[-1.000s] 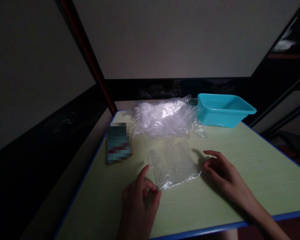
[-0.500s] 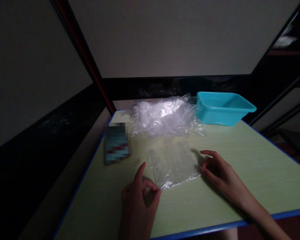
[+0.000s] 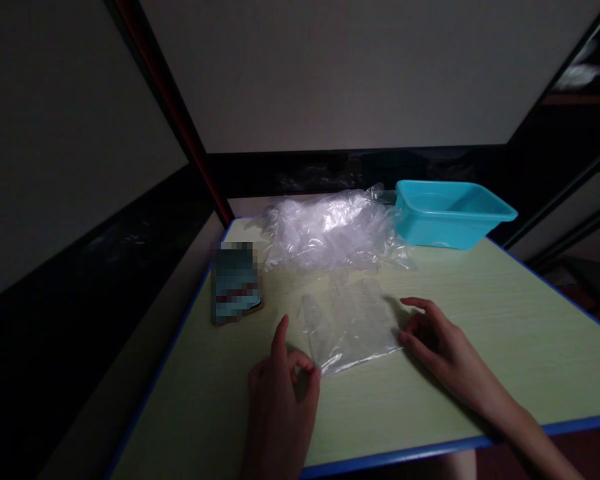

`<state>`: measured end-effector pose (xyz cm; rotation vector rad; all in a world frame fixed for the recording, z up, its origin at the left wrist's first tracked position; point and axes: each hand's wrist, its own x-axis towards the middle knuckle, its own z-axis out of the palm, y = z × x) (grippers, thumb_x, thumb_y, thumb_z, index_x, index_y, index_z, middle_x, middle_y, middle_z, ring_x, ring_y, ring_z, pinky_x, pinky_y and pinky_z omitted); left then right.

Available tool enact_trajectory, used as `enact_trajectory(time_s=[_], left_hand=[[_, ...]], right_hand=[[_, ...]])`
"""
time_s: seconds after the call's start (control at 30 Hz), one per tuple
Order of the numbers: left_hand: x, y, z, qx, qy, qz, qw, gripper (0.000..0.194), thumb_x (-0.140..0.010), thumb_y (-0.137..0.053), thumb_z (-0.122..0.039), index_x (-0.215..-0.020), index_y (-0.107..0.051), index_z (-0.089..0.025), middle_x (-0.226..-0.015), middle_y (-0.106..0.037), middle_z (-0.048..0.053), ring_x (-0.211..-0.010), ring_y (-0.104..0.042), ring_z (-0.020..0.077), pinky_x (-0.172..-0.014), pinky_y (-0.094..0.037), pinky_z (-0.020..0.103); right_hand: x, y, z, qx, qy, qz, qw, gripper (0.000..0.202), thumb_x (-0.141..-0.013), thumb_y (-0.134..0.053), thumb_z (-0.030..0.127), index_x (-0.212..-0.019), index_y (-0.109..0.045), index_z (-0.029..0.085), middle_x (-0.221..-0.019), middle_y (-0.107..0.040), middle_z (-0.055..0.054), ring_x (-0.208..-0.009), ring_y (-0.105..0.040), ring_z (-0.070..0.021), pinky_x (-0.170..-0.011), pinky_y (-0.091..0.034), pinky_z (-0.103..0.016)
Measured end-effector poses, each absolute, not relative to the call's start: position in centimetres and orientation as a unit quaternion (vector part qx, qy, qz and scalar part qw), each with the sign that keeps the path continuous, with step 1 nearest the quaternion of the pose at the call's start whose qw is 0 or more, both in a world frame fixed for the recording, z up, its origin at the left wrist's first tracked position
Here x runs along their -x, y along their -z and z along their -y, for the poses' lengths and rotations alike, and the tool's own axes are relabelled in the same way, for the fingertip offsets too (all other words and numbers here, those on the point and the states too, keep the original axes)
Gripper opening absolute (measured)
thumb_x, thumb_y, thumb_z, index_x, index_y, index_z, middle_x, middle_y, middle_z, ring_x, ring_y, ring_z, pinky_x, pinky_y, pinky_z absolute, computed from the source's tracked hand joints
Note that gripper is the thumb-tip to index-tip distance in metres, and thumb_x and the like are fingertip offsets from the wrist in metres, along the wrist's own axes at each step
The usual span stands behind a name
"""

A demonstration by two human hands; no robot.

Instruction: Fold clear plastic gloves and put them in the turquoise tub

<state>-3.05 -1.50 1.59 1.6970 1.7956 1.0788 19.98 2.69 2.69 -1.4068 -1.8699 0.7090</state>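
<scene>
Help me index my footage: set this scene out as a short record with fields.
Left hand: thumb and index finger pinching the near left corner of a clear plastic piece
Right hand: fingertips at its near right corner; firmness of grip unclear
Plastic piece: thin, spread flat between the hands
Behind it: crumpled clear plastic
Back right: turquoise tub
Left side: pixelated flat item
Surface: pale table, blue edging
Light: dim

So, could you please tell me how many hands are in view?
2: the left hand at the near left corner of the flat clear plastic piece, and the right hand by its near right corner.
</scene>
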Motion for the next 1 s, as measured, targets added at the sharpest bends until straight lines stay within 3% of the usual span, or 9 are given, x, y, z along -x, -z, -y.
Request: enact_trajectory(time_s=[0.3,0.73,0.9,1.0], left_hand=[[2.78,-1.51,1.23,-0.631,-0.377,-0.649,0.196,0.066,-0.071,-0.046,-0.014,-0.133,-0.023,-0.014,-0.060,-0.054,-0.006,-0.058,-0.052,0.0167,-0.068,-0.040,0.035],[3.03,-1.24,1.23,-0.649,-0.375,-0.643,0.156,0.063,-0.068,-0.044,-0.010,-0.129,-0.032,-0.016,-0.067,-0.051,-0.004,-0.062,-0.053,0.0165,-0.067,-0.043,0.034],[3.17,-1.26,1.23,-0.666,-0.376,-0.633,0.117,0.053,-0.069,-0.042,-0.007,-0.121,-0.044,-0.018,-0.083,-0.056,0.003,-0.077,-0.057,0.0196,-0.072,-0.047,0.037],[3.15,-1.51,1.34,-0.720,-0.390,-0.566,0.093,0.045,-0.072,-0.040,-0.004,-0.111,-0.053,-0.023,-0.097,-0.059,0.005,-0.090,-0.058,0.0203,-0.077,-0.049,0.035]], right_hand=[[-20.15,-2.26,-2.70,0.549,-0.252,0.728,0.324,0.038,-0.084,-0.047,0.028,-0.119,-0.037,0.016,-0.063,-0.050,0.003,-0.052,-0.048,-0.0143,-0.049,-0.038,-0.026],[-20.33,-2.18,-2.74,0.561,-0.222,0.730,0.321,0.033,-0.086,-0.045,0.026,-0.117,-0.038,0.018,-0.070,-0.053,0.000,-0.057,-0.051,-0.0164,-0.054,-0.041,-0.029],[-20.40,-2.19,-2.66,0.562,-0.199,0.736,0.320,0.031,-0.085,-0.046,0.024,-0.115,-0.041,0.018,-0.073,-0.054,-0.002,-0.060,-0.053,-0.0174,-0.055,-0.043,-0.030],[-20.53,-2.48,-2.48,0.547,-0.163,0.749,0.336,0.024,-0.085,-0.048,0.024,-0.109,-0.046,0.019,-0.083,-0.058,-0.006,-0.071,-0.057,-0.0196,-0.062,-0.047,-0.032]])
